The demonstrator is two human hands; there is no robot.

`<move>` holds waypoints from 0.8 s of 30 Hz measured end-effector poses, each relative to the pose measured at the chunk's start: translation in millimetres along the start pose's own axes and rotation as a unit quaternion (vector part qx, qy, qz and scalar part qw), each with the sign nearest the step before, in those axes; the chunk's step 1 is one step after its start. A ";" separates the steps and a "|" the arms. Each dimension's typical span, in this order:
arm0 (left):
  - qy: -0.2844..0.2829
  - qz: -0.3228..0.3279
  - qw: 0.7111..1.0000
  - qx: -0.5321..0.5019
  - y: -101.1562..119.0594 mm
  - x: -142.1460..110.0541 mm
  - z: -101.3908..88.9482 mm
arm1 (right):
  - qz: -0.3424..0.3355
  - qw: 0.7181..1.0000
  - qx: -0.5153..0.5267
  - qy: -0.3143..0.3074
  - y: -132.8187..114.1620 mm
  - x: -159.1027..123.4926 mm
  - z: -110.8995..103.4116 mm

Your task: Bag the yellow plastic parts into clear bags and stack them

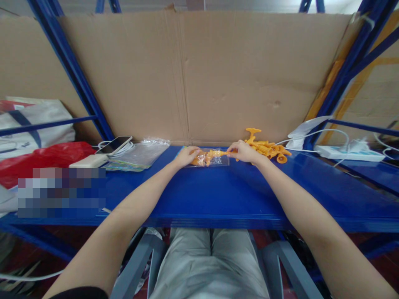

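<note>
The clear bag [223, 162] lies flat on the blue desk [218, 195], between the two hands, with an orange piece [215, 153] showing through its shiny film. The left hand [188, 156] is curled over the bag's left end, fingers bent and gripping it. The right hand [242, 152] pinches at the right end — thumb and fingertips drawn together, the other fingers loosely folded; just what sits between the tips is too small to tell.

Just beside the right hand, on its far side and to its right, is a loose pile [264, 148] of orange pieces, one with a T-shaped top standing up at the back. Cardboard [243, 74] rises behind the desk.

Well to the left lie clear sleeves [141, 155], a phone [114, 145] on a coiled white cable [128, 148], and red plastic [59, 158]. A pale tote [54, 124] carries dark lettering — too blurred to read. A white power strip [349, 153] sits at the right; no brand on it is legible.
</note>
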State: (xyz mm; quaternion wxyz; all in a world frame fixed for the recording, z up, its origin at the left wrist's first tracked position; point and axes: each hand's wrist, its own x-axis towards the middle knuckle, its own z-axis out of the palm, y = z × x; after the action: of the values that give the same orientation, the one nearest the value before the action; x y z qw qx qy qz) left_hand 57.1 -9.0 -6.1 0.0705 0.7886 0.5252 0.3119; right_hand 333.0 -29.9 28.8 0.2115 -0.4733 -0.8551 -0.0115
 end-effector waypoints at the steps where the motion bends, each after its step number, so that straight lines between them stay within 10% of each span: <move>1: 0.003 0.002 1.000 -0.003 0.7 -0.2 0.0 | -0.007 1.000 -0.008 0.014 1.7 0.7 1.6; 24: 0.011 -0.006 0.999 -0.035 2.4 -0.8 3.0 | 0.051 0.964 0.242 0.092 -11.7 4.0 38.7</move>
State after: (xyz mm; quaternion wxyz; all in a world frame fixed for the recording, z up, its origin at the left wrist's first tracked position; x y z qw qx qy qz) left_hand 60.4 -10.1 -7.7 0.0946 0.7793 0.5190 0.3382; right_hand 308.0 -24.6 -2.8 0.3978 -0.4480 -0.7838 0.1636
